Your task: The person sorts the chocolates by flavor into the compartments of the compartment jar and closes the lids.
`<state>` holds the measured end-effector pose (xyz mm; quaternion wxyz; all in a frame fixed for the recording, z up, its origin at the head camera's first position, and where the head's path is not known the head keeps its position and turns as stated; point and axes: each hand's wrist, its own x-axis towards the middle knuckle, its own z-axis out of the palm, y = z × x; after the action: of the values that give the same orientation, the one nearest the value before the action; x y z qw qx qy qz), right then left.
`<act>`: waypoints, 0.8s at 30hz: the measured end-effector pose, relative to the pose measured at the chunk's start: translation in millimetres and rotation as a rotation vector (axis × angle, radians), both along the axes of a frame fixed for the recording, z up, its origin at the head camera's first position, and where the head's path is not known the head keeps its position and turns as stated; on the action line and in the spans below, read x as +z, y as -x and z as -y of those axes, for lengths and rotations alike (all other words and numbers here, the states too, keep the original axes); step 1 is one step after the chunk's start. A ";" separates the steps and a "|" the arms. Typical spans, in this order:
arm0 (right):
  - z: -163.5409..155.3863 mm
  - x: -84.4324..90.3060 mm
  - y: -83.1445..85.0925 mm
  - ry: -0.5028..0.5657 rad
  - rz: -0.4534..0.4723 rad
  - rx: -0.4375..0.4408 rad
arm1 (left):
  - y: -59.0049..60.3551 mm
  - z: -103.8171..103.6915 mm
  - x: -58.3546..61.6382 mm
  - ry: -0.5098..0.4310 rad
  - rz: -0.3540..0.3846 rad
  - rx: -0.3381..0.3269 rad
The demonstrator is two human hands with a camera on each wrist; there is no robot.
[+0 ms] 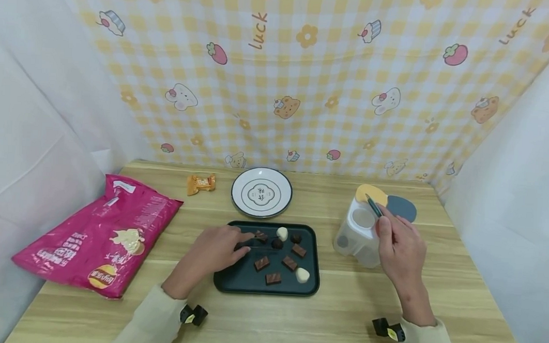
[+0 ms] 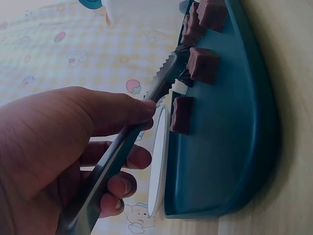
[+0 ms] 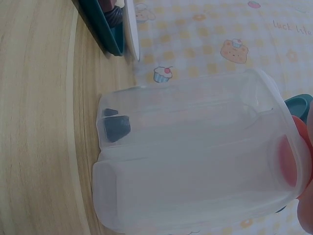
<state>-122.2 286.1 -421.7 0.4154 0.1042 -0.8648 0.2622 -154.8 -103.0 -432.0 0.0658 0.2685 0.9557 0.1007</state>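
1. While the left hand (image 1: 217, 245) pinches a pair of metal tongs (image 2: 110, 159) between thumb and fingers, the tips reach over the dark tray (image 1: 236, 281).
2. The tips stand on either side of a dark round chocolate (image 1: 277, 243); whether they grip it cannot be told.
3. The tray lies flat on the wooden table (image 1: 294, 328). It also holds five brown chocolate bars, one of them a bar (image 1: 273, 278) near the front edge, two white chocolates and a second dark round one.
4. The right hand (image 1: 403, 248) is at the top of a clear plastic box (image 1: 352, 232), right of the tray. Its thumb and fingers are bent about the lids; whether they pinch one cannot be told.
5. The box stands upright. A yellow lid (image 1: 372, 193) and a blue-grey lid (image 1: 402, 208) project behind it, a green lid (image 1: 372, 203) is tilted by the fingers, and a red lid (image 3: 301, 131) shows beside them.
6. A dark piece (image 3: 117, 128) lies at the bottom of one compartment.
7. A white plate (image 1: 244, 206) with a dark rim sits just behind the tray.
8. An orange-wrapped sweet (image 1: 201, 183) lies left of the plate; a pink crisp bag (image 1: 94, 240) lies farther left.
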 end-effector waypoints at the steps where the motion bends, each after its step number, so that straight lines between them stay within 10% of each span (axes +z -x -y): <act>1: -0.2 0.3 0.1 -0.001 0.004 0.000 | 0.5 -0.5 -0.6 0.008 -0.003 0.001; 24: 1.5 -1.3 1.3 0.004 -0.018 -0.010 | 2.7 -7.5 1.1 0.042 0.018 0.015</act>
<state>-123.6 284.6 -423.0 0.4248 0.1012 -0.8609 0.2610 -157.5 -95.5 -430.9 0.0794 0.2591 0.9590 0.0835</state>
